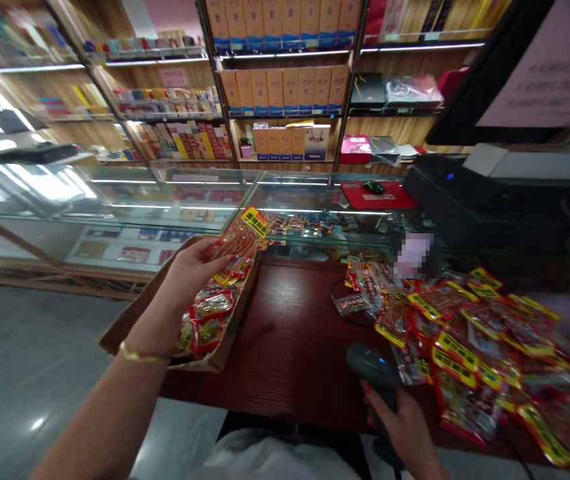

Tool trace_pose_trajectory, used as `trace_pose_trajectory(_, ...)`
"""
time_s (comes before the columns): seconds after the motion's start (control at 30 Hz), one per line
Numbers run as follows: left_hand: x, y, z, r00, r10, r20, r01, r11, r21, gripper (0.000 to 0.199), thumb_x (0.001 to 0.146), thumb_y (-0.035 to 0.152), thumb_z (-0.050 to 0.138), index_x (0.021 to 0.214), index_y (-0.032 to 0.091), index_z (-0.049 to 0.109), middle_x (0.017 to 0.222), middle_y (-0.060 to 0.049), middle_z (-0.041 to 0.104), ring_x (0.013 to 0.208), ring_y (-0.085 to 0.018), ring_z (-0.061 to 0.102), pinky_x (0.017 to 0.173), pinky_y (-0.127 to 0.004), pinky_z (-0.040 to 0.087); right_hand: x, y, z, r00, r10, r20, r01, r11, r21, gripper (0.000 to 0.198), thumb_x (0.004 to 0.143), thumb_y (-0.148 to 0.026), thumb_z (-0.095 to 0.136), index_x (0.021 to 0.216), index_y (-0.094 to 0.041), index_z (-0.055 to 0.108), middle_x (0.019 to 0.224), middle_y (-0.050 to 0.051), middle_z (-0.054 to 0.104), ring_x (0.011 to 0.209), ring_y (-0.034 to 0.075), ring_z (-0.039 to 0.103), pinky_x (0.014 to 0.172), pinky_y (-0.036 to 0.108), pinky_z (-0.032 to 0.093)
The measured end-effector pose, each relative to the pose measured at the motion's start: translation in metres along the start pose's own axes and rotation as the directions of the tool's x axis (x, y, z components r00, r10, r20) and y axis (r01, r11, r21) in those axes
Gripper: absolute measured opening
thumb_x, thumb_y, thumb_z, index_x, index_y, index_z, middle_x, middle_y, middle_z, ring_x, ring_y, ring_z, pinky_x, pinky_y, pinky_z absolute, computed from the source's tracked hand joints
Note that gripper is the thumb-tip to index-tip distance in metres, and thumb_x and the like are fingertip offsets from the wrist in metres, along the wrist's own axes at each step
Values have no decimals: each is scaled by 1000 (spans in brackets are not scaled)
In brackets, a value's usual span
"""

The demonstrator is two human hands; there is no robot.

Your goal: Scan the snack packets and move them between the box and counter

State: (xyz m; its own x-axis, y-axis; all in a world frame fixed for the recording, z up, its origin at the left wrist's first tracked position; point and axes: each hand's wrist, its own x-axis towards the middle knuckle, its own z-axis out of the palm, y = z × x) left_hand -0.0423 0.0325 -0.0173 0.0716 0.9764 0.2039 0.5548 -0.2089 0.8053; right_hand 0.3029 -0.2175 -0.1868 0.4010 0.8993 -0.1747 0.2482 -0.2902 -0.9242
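Observation:
My left hand [197,270] is closed on a snack packet [239,240] with a red and yellow label and clear front. The hand and packet are over a cardboard box [221,357], in which several more shiny packets [212,313] lie. Around the handle of a dark handheld barcode scanner [372,367] my right hand [405,420] is wrapped, low over the counter. A small blue light shows on the scanner's head. Right of it spreads a heap of red and yellow snack packets [457,347].
The dark red wooden counter [289,313] lies between box and heap. Behind it stands a glass display case [205,177] with a mouse [373,187] on a red mat [395,198]. A black printer-like machine [485,207] and a monitor [519,80] stand at right. Stocked shelves [285,60] line the wall.

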Motion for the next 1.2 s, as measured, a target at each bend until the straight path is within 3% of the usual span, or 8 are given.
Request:
trace_pose_trajectory(0.07,-23,20,31,995,-80,56,96,921,-378,50,72,43,80,115,18,71,108,-5,76,89,-21,70,78,-29,53,1,-5,3,1000,5,-6,-5,1000,26,60,76,-74,61,76,-15,70,48,2,63,45,19,61,47,29,48)
trace_pose_trajectory(0.13,-45,31,68,959,-138,248,258,791,-554,46,69,41,83,109,20,75,102,-4,78,84,-20,71,77,-29,54,3,-5,5,1000,8,-22,-7,999,44,57,77,-70,61,80,-14,71,50,2,64,44,18,60,46,28,47)
trace_pose_trajectory(0.33,-82,26,153,765,-192,614,594,579,-559,42,69,33,79,107,16,77,99,-7,80,81,-21,72,76,-30,52,0,-10,1,1000,-20,9,21,991,-130,41,83,-53,61,79,-14,70,52,3,66,48,20,63,50,28,49)
trace_pose_trajectory(0.53,-78,12,150,734,-260,628,651,534,-540,36,66,29,78,99,15,78,97,-8,80,85,-23,73,81,-31,51,-18,-45,-16,958,-276,77,286,907,-308,29,84,-43,64,90,-17,76,88,10,79,81,27,75,77,33,59)
trace_pose_trajectory(0.77,-78,8,142,721,-269,639,670,505,-544,34,65,26,77,98,14,79,93,-8,80,77,-21,73,75,-30,52,-25,-66,-27,895,-407,181,446,815,-370,22,85,-35,63,91,-18,76,83,9,79,74,24,76,71,30,61)
trace_pose_trajectory(0.9,-79,4,144,721,-306,622,680,489,-547,26,64,22,80,88,13,78,79,-7,79,66,-18,70,65,-27,50,-25,-71,-25,888,-435,150,458,804,-380,21,85,-33,62,90,-18,75,81,9,78,72,24,75,69,30,61)
trace_pose_trajectory(1.03,-79,7,143,709,-277,649,687,479,-546,31,66,21,77,95,12,79,90,-9,80,74,-19,72,72,-28,53,-24,-70,-25,896,-423,132,442,829,-343,21,84,-34,63,92,-19,75,88,10,79,80,26,76,73,32,61)
trace_pose_trajectory(1.2,-74,16,150,731,-299,613,674,453,-584,38,71,19,73,109,16,75,102,-7,80,85,-20,74,76,-26,54,-12,-49,-15,980,-192,45,197,962,-189,31,86,-46,63,83,-17,74,70,8,75,66,24,72,64,31,57)
